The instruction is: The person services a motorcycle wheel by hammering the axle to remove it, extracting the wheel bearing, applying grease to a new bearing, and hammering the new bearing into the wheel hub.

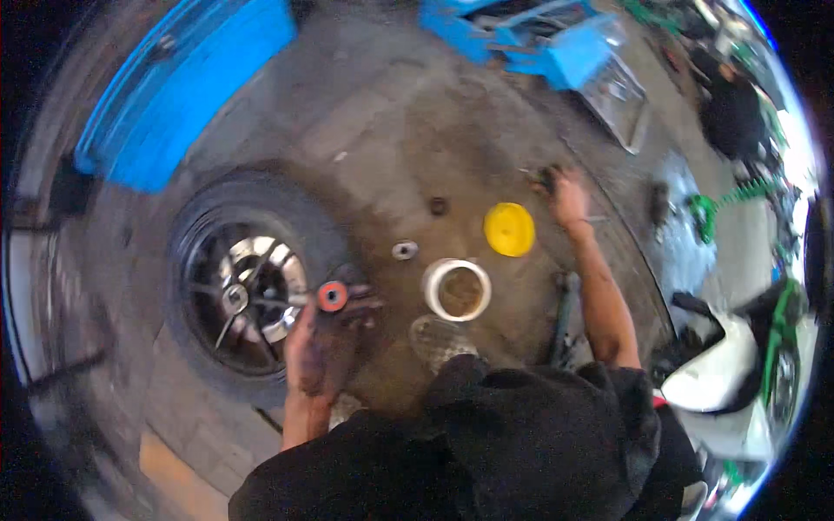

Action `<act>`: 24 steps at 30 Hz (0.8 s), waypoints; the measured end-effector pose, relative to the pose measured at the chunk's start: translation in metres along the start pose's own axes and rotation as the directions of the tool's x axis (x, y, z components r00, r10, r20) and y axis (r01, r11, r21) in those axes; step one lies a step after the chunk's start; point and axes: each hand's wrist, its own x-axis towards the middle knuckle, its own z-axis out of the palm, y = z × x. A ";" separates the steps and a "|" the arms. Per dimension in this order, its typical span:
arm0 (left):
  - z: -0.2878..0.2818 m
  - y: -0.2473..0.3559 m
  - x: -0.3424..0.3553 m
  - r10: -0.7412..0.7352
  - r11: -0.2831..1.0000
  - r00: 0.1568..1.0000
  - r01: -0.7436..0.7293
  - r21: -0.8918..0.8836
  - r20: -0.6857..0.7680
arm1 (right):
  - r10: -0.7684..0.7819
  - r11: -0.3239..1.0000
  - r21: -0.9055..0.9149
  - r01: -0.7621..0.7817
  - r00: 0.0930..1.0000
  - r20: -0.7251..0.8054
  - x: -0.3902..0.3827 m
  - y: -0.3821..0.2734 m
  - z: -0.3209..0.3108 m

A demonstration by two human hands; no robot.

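My left hand (326,343), blackened and blurred, holds a red-rimmed ring part (333,296) beside a wheel with tyre (200,269) lying at the left. My right hand (567,195) reaches to the upper right with fingers curled at a small dark item (543,180), too blurred to make out. Between my hands are a metal washer-like part (404,250), a small dark ring (438,206), a white tub with brown contents (430,291) and a round yellow lid (509,229).
A blue panel (187,82) is at upper left and an open blue toolbox (556,61) at top, beside a metal tray (634,122). A long tool (565,317) lies by my right forearm. A white scooter-like body part (704,365) and green parts (704,217) stand at right.
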 end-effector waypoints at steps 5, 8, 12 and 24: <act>0.004 0.018 -0.008 0.002 0.996 0.997 0.005 -0.087 0.078 | 0.074 0.830 0.549 -0.099 0.995 0.067 0.002 -0.060 -0.055; -0.001 0.027 -0.015 0.106 0.994 0.993 -0.107 0.006 0.056 | -0.006 0.389 0.910 -0.144 0.987 0.159 -0.011 -0.138 -0.104; -0.009 0.027 -0.028 0.235 0.971 0.972 -0.234 0.044 -0.007 | -0.471 0.113 0.992 0.058 0.882 0.002 -0.029 -0.258 -0.210; 0.005 0.041 -0.062 0.441 0.859 0.890 -0.380 0.342 -0.117 | -0.588 0.044 0.928 0.371 0.761 -0.276 -0.048 -0.339 -0.259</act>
